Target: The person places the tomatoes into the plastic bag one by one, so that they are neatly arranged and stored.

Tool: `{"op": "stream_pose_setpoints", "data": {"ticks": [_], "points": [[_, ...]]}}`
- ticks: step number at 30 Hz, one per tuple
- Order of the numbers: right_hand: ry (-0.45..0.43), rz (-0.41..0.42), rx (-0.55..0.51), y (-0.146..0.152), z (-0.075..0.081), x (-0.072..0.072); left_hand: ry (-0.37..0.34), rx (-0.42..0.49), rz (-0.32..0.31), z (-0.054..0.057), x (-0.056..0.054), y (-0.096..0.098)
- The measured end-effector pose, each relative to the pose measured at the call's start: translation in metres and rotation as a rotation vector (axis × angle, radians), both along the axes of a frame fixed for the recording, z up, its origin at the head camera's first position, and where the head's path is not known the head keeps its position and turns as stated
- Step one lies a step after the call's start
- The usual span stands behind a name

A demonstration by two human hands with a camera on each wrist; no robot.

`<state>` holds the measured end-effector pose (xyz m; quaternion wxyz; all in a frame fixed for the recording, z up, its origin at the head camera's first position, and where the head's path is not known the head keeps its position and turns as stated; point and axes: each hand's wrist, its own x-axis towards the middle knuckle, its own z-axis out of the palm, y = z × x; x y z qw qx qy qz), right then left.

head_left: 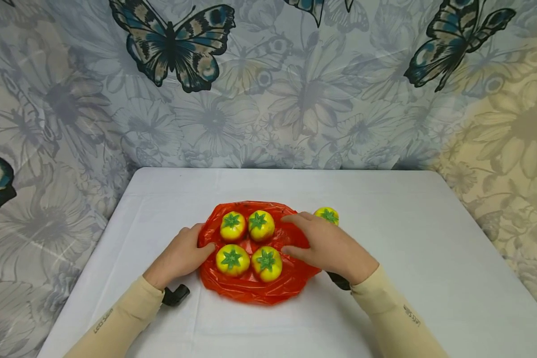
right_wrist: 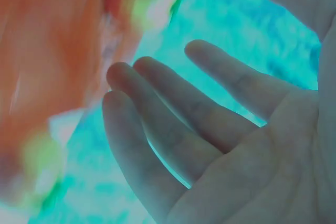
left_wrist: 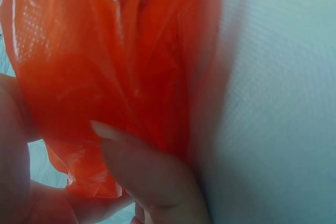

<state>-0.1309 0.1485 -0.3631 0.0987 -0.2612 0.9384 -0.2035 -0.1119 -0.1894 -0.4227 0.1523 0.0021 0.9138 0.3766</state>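
Note:
A red plastic bag (head_left: 268, 293) lies spread on the white table, its crinkled rim rolled round several yellow-and-red tomatoes (head_left: 232, 260) with green star-shaped tops. My left hand (head_left: 183, 252) grips the bag's left side, thumb over the rim. In the left wrist view, the fingers (left_wrist: 152, 174) curl against the red plastic. Over the bag's right side, my right hand (head_left: 326, 243) has its fingers spread; the right wrist view shows the palm holding nothing. Just beyond that hand is another tomato (head_left: 327, 215), partly hidden by it.
The white-covered table (head_left: 411, 238) extends around the bag on all sides. Behind it hangs a cloth (head_left: 304, 114) printed with flowers and butterflies. A black wrist device (head_left: 176, 295) sits under the left wrist, and another (head_left: 338, 281) under the right.

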Motion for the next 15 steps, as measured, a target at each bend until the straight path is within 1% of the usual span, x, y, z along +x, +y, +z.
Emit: {"op": "stream_pose_setpoints", "data": {"ticks": [4, 7, 10, 13, 15], "points": [[0.037, -0.092, -0.007, 0.028, 0.003, -0.017, -0.008, 0.009, 0.003, 0.0, 0.0, 0.0], [0.039, -0.168, -0.007, 0.047, 0.003, -0.028, 0.0, -0.002, 0.002, 0.0, 0.0, 0.0], [0.025, -0.228, 0.013, 0.062, 0.001, -0.036, 0.013, -0.013, -0.002, 0.0, 0.0, 0.0], [-0.006, -0.258, 0.031, 0.07, -0.003, -0.041, 0.016, -0.021, -0.004, 0.0, 0.0, 0.001], [-0.031, -0.26, 0.032, 0.072, -0.007, -0.043, 0.013, -0.021, -0.002, 0.0, 0.001, 0.001]]}}
